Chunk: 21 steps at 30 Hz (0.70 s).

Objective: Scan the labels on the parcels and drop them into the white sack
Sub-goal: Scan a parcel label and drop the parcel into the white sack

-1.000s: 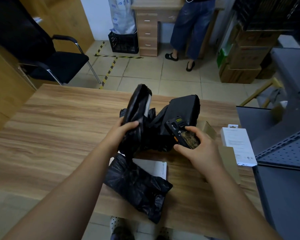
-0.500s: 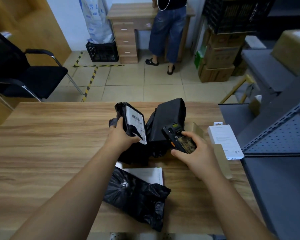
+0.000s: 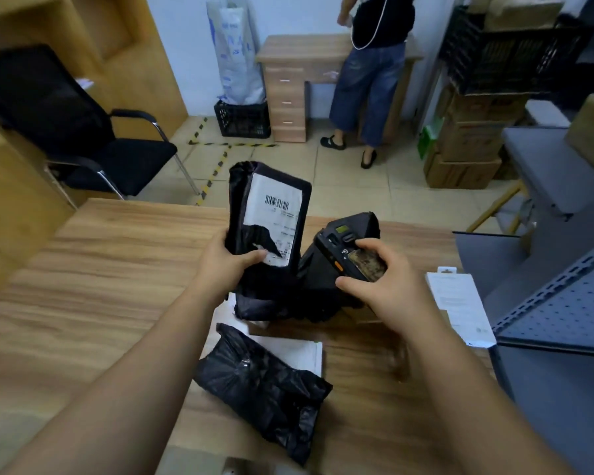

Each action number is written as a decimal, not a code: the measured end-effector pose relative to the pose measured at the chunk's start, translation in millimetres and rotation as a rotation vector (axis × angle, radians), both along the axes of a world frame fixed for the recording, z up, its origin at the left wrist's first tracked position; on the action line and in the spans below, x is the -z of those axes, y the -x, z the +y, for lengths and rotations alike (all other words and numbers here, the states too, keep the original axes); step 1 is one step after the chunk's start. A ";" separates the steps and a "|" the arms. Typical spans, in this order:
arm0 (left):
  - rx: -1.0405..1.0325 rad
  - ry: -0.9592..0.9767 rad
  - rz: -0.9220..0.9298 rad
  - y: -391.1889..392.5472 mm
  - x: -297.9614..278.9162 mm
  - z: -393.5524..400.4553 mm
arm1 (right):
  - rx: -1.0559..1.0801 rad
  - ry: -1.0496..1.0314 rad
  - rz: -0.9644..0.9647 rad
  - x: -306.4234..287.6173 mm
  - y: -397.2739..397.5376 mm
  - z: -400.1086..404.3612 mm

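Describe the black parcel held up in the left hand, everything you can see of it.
The black parcel is a soft bag of what looks like thin, creased plastic film, its top end folded over. It is held upright above the wooden table, leaning slightly. A white label with a barcode near its top faces the camera; a flap of black film covers the label's lower left part. The left hand grips its lower left edge, thumb on the front. Its bottom end meets other black parcels behind. The scanner sits beside it.
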State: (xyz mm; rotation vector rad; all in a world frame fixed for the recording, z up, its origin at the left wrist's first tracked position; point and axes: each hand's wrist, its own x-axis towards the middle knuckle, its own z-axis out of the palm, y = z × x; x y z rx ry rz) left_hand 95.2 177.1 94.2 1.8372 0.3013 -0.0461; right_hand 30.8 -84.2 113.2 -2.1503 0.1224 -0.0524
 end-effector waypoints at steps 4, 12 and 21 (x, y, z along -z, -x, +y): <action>-0.078 0.171 -0.162 -1.9 -47.7 -0.2 | -0.022 0.028 -0.098 -46.3 -16.2 9.8; -0.164 0.184 -0.348 -11.0 -93.0 15.1 | -0.158 0.146 -0.095 -111.6 -27.5 36.0; -0.198 0.153 -0.414 -19.5 -98.7 35.5 | -0.234 0.190 -0.018 -124.0 -29.7 61.4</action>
